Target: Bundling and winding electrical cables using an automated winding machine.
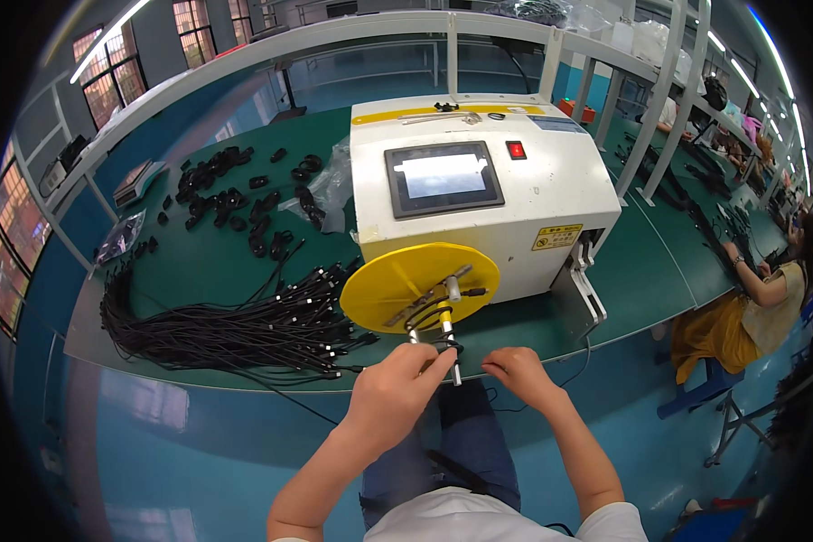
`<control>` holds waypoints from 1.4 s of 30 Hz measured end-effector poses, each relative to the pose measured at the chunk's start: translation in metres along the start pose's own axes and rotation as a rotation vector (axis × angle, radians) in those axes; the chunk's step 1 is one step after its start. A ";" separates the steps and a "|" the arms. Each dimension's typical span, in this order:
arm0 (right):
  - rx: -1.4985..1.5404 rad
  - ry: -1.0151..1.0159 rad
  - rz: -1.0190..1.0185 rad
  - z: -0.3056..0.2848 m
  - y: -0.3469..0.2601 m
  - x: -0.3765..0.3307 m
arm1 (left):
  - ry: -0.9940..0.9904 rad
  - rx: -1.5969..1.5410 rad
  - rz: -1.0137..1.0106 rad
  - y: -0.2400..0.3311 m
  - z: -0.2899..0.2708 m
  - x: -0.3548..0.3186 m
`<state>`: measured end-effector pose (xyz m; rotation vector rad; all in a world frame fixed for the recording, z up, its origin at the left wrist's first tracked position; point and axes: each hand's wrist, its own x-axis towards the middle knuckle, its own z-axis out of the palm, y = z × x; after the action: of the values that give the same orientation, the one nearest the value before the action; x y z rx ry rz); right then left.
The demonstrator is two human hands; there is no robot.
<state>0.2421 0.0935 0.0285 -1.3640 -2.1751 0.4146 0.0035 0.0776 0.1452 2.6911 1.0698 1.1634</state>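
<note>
A white winding machine (479,199) stands on the green table, with a yellow disc (379,289) on its front. Metal pegs (453,291) stick out from the disc, and several turns of black cable (450,341) loop around them. At the lower peg, my left hand (393,393) is closed, its fingers pinching the black cable. Just right of the peg tip is my right hand (519,372), its thumb and fingers pressed together. Whether anything is between them cannot be made out. Left of the disc lies a large bundle of black cables (208,330) with pale connectors.
Many coiled black cables (212,181) lie at the back left beside a clear plastic bag (332,194). A metal bracket (580,303) juts from the machine's right side. White frame posts (664,99) rise behind. At right, another person (759,298) sits handling black cables.
</note>
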 end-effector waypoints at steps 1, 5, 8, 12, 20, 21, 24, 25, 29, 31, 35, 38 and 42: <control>0.001 0.003 0.005 -0.001 -0.003 0.000 | 0.015 -0.007 0.003 0.002 0.002 0.002; 0.157 0.052 0.041 -0.009 -0.017 0.002 | 0.033 -0.032 0.022 0.004 0.014 -0.006; 0.986 0.175 0.335 -0.019 -0.043 0.004 | 0.136 -0.056 0.061 -0.001 0.027 -0.016; 1.010 0.261 0.169 -0.028 -0.077 0.012 | 0.217 -0.067 0.051 -0.001 0.032 -0.020; 0.797 0.205 0.054 -0.029 -0.084 0.027 | 0.248 -0.253 -0.277 -0.001 0.024 -0.028; 0.801 0.199 0.055 -0.030 -0.085 0.028 | 0.273 -0.327 -0.320 -0.001 0.021 -0.029; 0.784 0.184 0.057 -0.033 -0.085 0.029 | 0.603 -0.491 -0.470 -0.002 0.006 -0.030; 0.786 0.179 0.056 -0.033 -0.086 0.029 | 0.605 -0.488 -0.474 -0.003 0.002 -0.032; 0.717 0.169 0.058 -0.035 -0.086 0.030 | 0.513 -0.305 -0.409 -0.005 -0.005 -0.038; 0.677 0.165 0.037 -0.036 -0.085 0.030 | 0.314 -0.182 -0.371 -0.004 0.000 -0.026; 0.646 0.180 0.009 -0.034 -0.086 0.030 | 0.137 -0.073 -0.281 -0.008 0.008 -0.013; 0.633 0.193 0.003 -0.035 -0.087 0.029 | 0.110 -0.063 -0.247 -0.010 0.010 -0.011; 0.622 0.198 0.015 -0.038 -0.089 0.028 | 0.138 -0.083 -0.249 -0.008 0.011 -0.015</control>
<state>0.1890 0.0780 0.1130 -1.0181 -1.6722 0.8388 -0.0015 0.0770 0.1259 2.3616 1.2995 1.3272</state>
